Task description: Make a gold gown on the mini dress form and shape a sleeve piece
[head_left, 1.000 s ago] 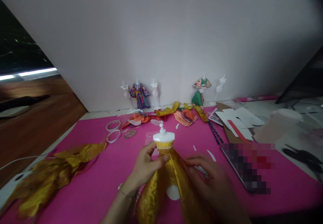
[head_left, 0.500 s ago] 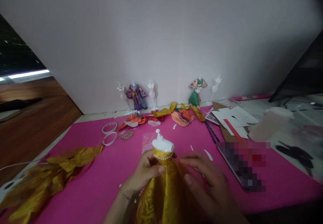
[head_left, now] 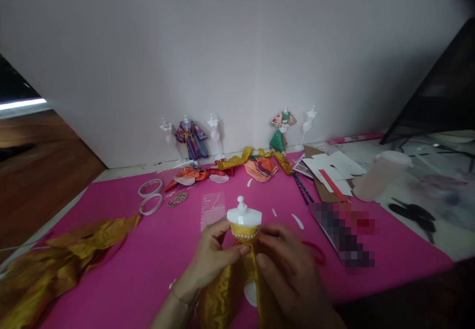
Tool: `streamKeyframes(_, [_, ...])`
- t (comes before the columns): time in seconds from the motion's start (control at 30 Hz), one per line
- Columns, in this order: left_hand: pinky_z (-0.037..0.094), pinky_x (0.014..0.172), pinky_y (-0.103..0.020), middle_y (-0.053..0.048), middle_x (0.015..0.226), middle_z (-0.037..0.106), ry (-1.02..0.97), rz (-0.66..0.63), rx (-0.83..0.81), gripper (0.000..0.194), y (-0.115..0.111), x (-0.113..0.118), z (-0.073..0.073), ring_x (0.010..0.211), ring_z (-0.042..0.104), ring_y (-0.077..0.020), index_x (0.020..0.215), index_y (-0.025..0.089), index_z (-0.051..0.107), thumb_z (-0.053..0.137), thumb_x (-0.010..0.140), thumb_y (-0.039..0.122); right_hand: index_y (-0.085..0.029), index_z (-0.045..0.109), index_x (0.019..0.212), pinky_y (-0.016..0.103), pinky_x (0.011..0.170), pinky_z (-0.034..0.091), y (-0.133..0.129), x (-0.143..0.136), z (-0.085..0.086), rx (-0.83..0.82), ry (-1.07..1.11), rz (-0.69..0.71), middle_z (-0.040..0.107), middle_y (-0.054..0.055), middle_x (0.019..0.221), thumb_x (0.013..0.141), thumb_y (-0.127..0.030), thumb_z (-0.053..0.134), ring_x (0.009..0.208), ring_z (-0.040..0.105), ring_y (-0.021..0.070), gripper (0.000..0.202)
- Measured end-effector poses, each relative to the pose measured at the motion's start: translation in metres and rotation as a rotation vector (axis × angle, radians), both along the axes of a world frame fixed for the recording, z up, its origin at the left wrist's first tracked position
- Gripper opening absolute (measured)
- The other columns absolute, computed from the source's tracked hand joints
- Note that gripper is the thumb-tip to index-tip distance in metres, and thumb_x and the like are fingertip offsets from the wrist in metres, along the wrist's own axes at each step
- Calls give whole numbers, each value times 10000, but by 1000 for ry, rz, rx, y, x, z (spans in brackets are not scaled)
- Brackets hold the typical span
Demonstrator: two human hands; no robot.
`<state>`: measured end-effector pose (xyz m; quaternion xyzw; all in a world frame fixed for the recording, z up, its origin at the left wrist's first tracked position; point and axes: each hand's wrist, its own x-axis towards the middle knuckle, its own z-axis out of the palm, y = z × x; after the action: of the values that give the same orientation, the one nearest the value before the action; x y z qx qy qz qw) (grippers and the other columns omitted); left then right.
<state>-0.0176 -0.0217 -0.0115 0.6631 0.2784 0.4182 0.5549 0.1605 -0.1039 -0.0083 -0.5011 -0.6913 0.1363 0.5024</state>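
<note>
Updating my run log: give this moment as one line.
left hand: grips gold dress; right hand: at dress's right side; mannequin: upright in dress

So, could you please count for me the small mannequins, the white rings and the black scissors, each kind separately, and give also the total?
Small mannequins: 6 (the gold-gowned one in front, plus the wall row of 5)
White rings: 2
Black scissors: 1 pair
Total: 9

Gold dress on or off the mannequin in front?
On: the gold dress wraps the front mannequin below its bare white shoulders, beads crossing the bodice; the left hand holds it at the waist.
</note>
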Motion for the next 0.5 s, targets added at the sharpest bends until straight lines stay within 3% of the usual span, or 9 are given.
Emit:
streamKeyframes(0.23, [436, 975, -367, -36, 1143, 710, 57, 34, 60, 333, -5, 2, 1, 1007, 630, -235, 1046, 267, 746, 781, 722, 198, -250, 668, 1038, 316, 863, 525, -1, -8, -3, -31, 134, -42, 659, 50, 1092, 888, -236, 579, 1031, 627, 193, 175])
streamKeyframes(0.33, [447, 955, -351, -30, 1093, 728, 22, 48, 26, 308, -5, 1, 1, 1029, 630, -241, 1022, 272, 753, 790, 722, 215, -285, 652, 1128, 294, 879, 524, -2, -5, -5, -38, 157, -20, 651, 39, 1156, 908, -232, 557, 1070, 622, 180, 245])
streamKeyframes(0.5, [494, 803, -291, -16, 853, 758, -106, 78, -139, 266, 2, -11, -4, 821, 661, -197, 898, 237, 777, 855, 646, 274, -284, 536, 1325, 323, 936, 518, -7, 6, -17, 56, 36, 68, 620, 61, 1243, 939, -234, 505, 1147, 593, 193, 391])
